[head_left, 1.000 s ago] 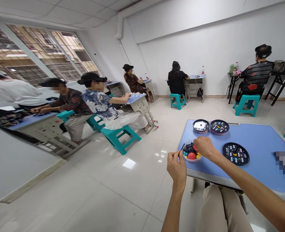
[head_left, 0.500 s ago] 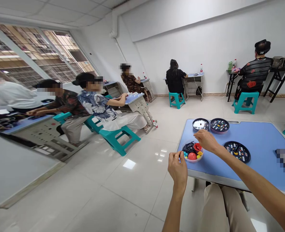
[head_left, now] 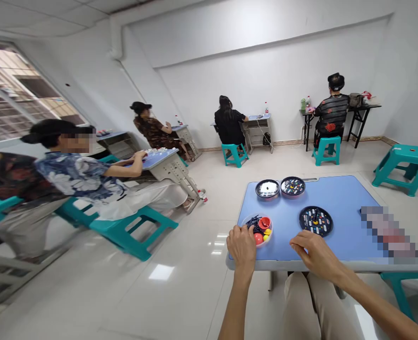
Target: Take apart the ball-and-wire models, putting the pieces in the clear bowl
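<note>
A clear round tub (head_left: 271, 233) stands at the near left of the blue table, filled with black stick-like pieces (head_left: 254, 222), a red cup-shaped piece (head_left: 264, 223), a red ball-like piece (head_left: 258, 239) and yellow pieces (head_left: 266, 235). My left hand (head_left: 242, 245) lies over the tub's left side, its fingers curled down among or against the black pieces; the fingertips are hidden. Low above the table's near edge, my right hand (head_left: 313, 250) has thumb and fingers pinched together. Whatever is in that pinch does not show. Just beyond it lies a dark patterned round disc (head_left: 315, 221) with an upright black piece at its centre.
Two round dark-rimmed cases stand along the far edge: a white-faced one (head_left: 267, 189) and a patterned one (head_left: 293, 186). A blurred-out flat object (head_left: 389, 231) lies at the table's right. Other people sit at desks left and ahead. A teal stool (head_left: 405, 163) stands at right.
My view has swung right. My right hand has come back from near the far cases to the table's near edge. My left hand has moved onto the tub.
</note>
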### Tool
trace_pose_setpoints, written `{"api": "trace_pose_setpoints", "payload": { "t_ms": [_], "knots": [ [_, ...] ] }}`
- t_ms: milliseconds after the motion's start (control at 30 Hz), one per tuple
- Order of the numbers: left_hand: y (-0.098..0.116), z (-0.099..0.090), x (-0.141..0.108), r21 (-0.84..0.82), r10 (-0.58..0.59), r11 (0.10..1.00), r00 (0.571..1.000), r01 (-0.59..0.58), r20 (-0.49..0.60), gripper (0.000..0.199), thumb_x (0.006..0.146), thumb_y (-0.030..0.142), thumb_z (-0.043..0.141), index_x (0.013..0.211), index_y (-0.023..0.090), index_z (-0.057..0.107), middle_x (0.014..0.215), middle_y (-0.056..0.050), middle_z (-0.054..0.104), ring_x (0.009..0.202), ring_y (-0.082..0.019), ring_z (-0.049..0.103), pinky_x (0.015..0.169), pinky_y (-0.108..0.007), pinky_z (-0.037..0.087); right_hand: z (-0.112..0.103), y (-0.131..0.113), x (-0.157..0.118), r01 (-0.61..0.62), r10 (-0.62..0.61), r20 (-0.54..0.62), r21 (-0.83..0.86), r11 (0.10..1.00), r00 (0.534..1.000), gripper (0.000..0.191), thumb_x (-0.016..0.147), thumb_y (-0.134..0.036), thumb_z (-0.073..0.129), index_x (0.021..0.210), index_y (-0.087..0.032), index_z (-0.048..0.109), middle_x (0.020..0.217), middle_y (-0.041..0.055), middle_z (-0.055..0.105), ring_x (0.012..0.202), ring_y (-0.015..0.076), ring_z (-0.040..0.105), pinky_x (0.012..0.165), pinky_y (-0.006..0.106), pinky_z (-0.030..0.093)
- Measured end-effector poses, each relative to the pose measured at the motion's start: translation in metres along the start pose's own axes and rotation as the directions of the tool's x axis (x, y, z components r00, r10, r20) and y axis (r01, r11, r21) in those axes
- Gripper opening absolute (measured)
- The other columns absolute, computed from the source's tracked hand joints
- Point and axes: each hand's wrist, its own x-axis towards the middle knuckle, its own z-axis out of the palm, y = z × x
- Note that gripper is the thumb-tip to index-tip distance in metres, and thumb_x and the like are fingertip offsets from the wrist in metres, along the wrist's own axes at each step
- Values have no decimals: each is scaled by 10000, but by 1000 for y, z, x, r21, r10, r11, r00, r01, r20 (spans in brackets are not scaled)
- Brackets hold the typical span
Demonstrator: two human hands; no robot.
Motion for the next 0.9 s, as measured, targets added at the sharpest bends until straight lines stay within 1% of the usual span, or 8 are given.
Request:
{"api": "trace_pose_setpoints", "payload": {
  "t_ms": [100,200,300,367,500,600,700,900],
  "knots": [
    [-4,-2,3,-2,27,1000,1000,-27,-6,350,953,365,473,1004,128,726,875,-122,631,830,-250,582,710,-341,391,-11,19,-19,-132,129,42,73,989,991,338,966,-266,406,841,-209,715,719,25,659,703,164,579,644,266,399],
    [2,-7,-1,-90,21,995,991,-33,-130,340,954,366,478,971,137,729,848,-103,627,774,-225,581,683,-328,401,-26,51,-24,-285,286,10,111,952,958,327,936,-312,426,834,-211,719,785,41,706,741,187,614,691,294,423],
    [31,-10,-18,-314,67,937,962,-152,-264,310,973,317,461,913,159,721,841,-69,635,753,-183,581,689,-302,428,-36,82,-17,-422,430,-71,107,900,900,309,892,-334,443,844,-215,724,875,60,738,779,209,640,720,314,435],
    [64,-8,-34,-460,182,839,946,-291,-268,278,976,279,466,894,172,709,844,-49,637,790,-166,588,739,-291,452,-38,97,-8,-479,486,-104,88,873,868,278,858,-332,466,868,-219,720,859,55,736,773,214,638,719,319,433],
    [129,7,-55,-582,301,741,941,-334,-156,134,913,211,568,963,200,691,910,-46,634,891,-194,564,818,-329,474,-30,112,13,-413,420,-59,98,905,906,227,821,-285,500,928,-216,688,812,31,711,729,189,612,702,299,419],
    [159,22,-51,-611,309,739,949,-284,-67,180,867,170,608,1035,194,667,994,-60,627,957,-212,542,866,-351,475,-23,114,23,-325,326,-21,49,945,945,179,855,-247,479,771,-202,630,752,28,672,696,169,570,670,277,384],
    [175,31,-38,-553,336,789,942,-269,22,135,864,147,579,957,176,672,976,-73,635,964,-235,526,878,-373,456,-19,114,27,-294,293,-21,-42,955,956,223,887,-187,456,691,-197,562,732,29,643,695,156,543,660,265,350],
    [186,36,-22,-448,355,854,926,-265,128,234,897,106,441,839,173,658,925,-79,663,929,-241,537,841,-366,411,-13,118,27,-218,211,-56,-172,961,976,201,945,-203,463,768,-195,558,773,34,631,741,163,538,665,271,343]
  ]
}}
